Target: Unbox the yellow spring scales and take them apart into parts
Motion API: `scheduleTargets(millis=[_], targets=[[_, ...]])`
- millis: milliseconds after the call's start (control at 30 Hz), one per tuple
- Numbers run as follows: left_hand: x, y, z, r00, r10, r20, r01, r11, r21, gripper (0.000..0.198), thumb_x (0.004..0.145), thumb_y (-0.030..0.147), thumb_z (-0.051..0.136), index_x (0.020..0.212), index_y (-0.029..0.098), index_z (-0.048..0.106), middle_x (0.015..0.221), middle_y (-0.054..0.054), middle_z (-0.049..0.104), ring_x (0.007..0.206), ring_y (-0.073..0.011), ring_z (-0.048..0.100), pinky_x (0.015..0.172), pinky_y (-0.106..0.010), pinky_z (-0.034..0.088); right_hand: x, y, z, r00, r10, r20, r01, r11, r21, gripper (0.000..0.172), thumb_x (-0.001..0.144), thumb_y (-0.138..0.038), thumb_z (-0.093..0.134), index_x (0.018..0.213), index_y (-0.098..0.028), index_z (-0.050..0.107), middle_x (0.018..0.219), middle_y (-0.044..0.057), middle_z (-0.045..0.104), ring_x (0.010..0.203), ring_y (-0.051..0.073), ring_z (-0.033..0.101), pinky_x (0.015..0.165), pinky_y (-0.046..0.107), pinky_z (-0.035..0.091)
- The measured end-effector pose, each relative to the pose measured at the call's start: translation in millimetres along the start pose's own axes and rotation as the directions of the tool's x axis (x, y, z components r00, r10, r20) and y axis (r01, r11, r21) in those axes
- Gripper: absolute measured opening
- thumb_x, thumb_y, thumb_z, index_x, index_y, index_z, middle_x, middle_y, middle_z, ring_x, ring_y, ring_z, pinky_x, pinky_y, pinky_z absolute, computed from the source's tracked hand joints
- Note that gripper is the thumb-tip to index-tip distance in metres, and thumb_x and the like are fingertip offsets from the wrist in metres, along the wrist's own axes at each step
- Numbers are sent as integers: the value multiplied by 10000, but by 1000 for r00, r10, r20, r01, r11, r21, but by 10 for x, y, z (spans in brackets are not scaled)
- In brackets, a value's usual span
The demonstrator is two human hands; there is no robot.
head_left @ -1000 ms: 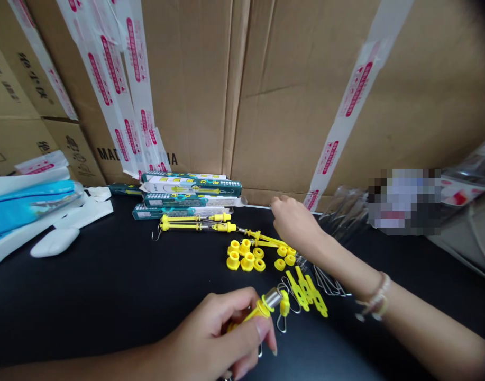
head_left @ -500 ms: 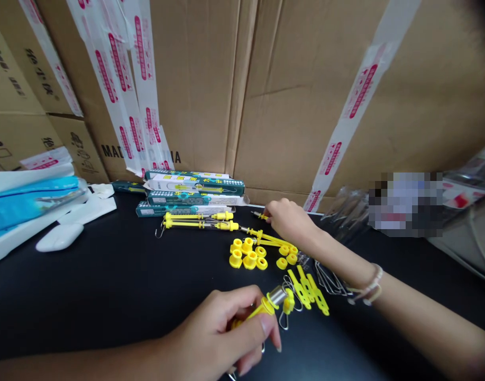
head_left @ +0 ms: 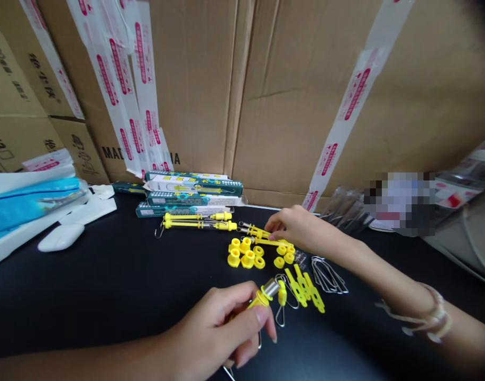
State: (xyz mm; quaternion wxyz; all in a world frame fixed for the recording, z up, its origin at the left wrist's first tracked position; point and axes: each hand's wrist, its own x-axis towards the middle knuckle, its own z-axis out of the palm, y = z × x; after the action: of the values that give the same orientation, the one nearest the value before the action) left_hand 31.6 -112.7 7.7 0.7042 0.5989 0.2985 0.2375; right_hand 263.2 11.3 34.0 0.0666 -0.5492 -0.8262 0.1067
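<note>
My left hand (head_left: 236,328) is closed around a partly assembled yellow spring scale (head_left: 260,297), its metal end tilted up to the right; the fingers hide most of its body. Close to that metal end are a small yellow piece (head_left: 282,292) and a wire loop (head_left: 280,317). Farther back, my right hand (head_left: 292,225) has its fingertips closed on a thin yellow rod assembly (head_left: 258,232) with a metal end, low over the table. Another such rod (head_left: 272,242) lies alongside. Two complete-looking spring scales (head_left: 200,225) lie to their left.
Several yellow collars (head_left: 248,259), small caps (head_left: 289,258), flat strips (head_left: 314,292) and wire hooks (head_left: 329,275) lie in groups on the black table (head_left: 107,296). Printed boxes (head_left: 194,198) are stacked against cardboard (head_left: 186,95). A white case (head_left: 61,237) and blue package (head_left: 31,201) are at left.
My right hand has moved slightly back toward me, bringing the rod assembly beside the other rod. My left hand stays nearly in place with the spring scale.
</note>
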Motion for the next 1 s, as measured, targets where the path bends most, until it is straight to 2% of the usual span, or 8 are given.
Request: scheduleTargets(millis=[133,300,467,600,700,767,833,1000], targets=[[-4,5,7,1000,5,4,-5,1000,-11,425,959,584,512,855,174,548,530,86,413,473,-79,301,482,-226,258,69,70,34,1000,16,-8,-16,1000,0,129,767,-176,736,874,-195,806,776,39,800,716,188,746,657,275,565],[10,25,4,1000,4,1,-4,1000,4,433,960,591,504,854,173,550,532,83,417,475,-80,309,483,-225,261,75,104,46,998,45,-39,-46,999,-17,174,733,-209,790,903,-179,768,741,28,775,684,181,721,618,278,526],[9,10,2,1000,5,2,-5,1000,6,429,960,588,506,850,175,546,529,85,416,474,-79,308,482,-222,262,-12,43,-6,999,28,-46,-30,999,-31,49,757,-223,775,760,-186,742,711,28,753,659,185,693,582,290,461],[7,-10,3,1000,1,-5,-1,1000,12,425,959,583,506,851,173,548,524,85,416,473,-79,320,485,-219,268,-36,11,-47,999,4,-32,-4,1000,-13,150,822,-342,731,787,-197,752,759,44,767,700,199,703,595,295,468],[12,-6,2,1000,-2,-7,2,1000,23,423,959,580,503,851,173,548,526,82,416,475,-81,322,485,-218,265,-11,-4,-30,999,-21,-31,21,1000,-2,269,757,-401,793,942,-206,763,861,54,783,761,219,711,634,306,487],[13,3,4,1000,0,-8,0,1000,29,429,960,584,498,852,173,551,528,80,420,472,-80,318,483,-219,262,16,-8,2,999,-34,-31,34,999,-3,351,704,-373,837,1002,-204,759,911,61,784,789,229,710,657,315,492],[12,11,10,1000,2,-12,-2,1000,22,425,958,583,501,847,175,550,526,81,418,465,-78,307,484,-219,262,44,-3,35,999,-39,-38,38,999,-6,325,691,-322,848,974,-188,758,892,67,778,783,227,705,652,314,489],[8,6,15,1000,12,-6,-12,1000,-8,400,959,559,512,840,179,550,516,85,412,461,-80,297,482,-218,264,76,41,57,997,-56,-59,55,998,-8,140,717,-232,818,820,-172,744,760,47,749,695,196,683,612,297,467]])
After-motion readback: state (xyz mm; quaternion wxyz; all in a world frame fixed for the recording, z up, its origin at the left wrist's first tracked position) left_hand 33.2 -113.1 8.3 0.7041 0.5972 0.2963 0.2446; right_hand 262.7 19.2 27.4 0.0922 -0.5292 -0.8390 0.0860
